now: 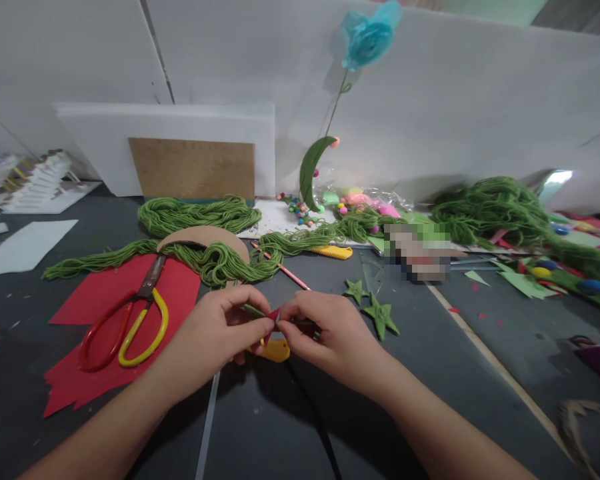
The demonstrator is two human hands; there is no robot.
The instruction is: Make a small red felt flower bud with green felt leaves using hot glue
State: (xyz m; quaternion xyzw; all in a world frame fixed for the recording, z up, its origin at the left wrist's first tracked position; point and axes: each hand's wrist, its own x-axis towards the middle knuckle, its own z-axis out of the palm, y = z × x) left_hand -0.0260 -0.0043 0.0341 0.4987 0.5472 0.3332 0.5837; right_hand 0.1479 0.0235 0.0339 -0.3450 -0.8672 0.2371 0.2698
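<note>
Near the middle of the table, my left hand (230,323) pinches a small red paper piece (271,321) between thumb and forefinger. From the other side, the fingertips of my right hand (325,327) close on the same piece. Something thin and green (253,311) shows by my left fingers; its shape is mostly hidden. Below the fingers lies a yellow plastic handle (276,351), partly covered by my left hand. To the right of my right hand are two green stars, a small one (356,291) and a larger one (381,316).
Scissors (147,300) with red and yellow handles rest on red paper (75,300) at left. Green yarn (200,217) lies behind, near a pink pencil (293,275) and a yellow cutter (333,252). A green crescent (313,173) and blue flower (370,37) stand at the back.
</note>
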